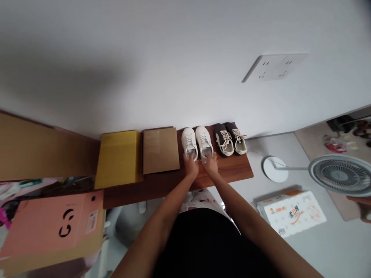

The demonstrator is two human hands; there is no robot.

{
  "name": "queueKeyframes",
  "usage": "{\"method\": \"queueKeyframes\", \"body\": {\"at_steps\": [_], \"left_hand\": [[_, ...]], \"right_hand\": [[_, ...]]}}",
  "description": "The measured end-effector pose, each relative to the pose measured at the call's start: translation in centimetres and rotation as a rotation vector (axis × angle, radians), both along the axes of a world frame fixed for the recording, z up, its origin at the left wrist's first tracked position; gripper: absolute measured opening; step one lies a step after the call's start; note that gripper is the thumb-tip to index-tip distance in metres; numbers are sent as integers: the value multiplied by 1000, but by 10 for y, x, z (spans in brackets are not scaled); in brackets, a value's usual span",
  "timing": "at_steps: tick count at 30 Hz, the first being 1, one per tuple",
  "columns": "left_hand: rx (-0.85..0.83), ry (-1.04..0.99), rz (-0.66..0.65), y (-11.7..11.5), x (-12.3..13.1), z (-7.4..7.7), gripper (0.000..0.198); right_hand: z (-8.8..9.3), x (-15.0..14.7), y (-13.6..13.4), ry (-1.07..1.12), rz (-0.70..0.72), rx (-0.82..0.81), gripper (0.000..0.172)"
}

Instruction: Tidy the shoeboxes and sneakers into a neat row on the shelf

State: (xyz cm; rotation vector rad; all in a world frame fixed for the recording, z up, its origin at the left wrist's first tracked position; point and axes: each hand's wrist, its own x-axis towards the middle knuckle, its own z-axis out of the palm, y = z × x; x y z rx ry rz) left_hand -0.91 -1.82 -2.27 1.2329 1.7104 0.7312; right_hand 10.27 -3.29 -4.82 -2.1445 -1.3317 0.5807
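Observation:
A pair of white lace-up sneakers stands side by side on a dark wooden shelf [226,170], toes pointing away from me. My left hand [190,166] grips the heel of the left white sneaker [189,143]. My right hand [210,164] holds the heel of the right white sneaker [204,142]. Just beyond my right hand, a pair of dark grey sneakers [230,139] with cream laces stands on the same shelf. A flat brown cardboard box [160,150] lies beside my left hand.
A yellow box [118,159] lies on the shelf's left part, with a pink box [52,227] and a large cardboard box [37,146] further left. On the floor at right are a white fan [340,175] and a printed package [292,213]. Another person's hand [359,206] touches the right edge.

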Motion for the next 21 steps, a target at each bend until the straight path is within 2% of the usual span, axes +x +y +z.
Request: {"method": "queueKeyframes", "body": {"at_steps": [3, 5, 7, 10, 12, 14, 17, 21], "left_hand": [[33, -2, 73, 8, 3, -6, 13], [58, -15, 118, 6, -2, -5, 4], [53, -80, 167, 2, -8, -3, 6], [-46, -358, 241, -2, -13, 1, 17], [-135, -568, 296, -1, -12, 1, 24], [-215, -692, 337, 3, -9, -2, 27], [-311, -714, 386, 7, -3, -10, 25], [-325, -544, 417, 9, 1, -18, 21]], "right_hand": [[-2, 15, 6, 192, 1, 16, 13], [2, 31, 2, 318, -27, 70, 19], [7, 50, -8, 424, -60, 84, 30], [10, 73, -23, 681, -128, 31, 43], [9, 78, -28, 880, -224, 9, 45], [6, 76, -29, 1009, -329, -1, 43], [0, 66, -27, 1166, -444, -27, 40], [-6, 58, -33, 1225, -497, -55, 37]]}}
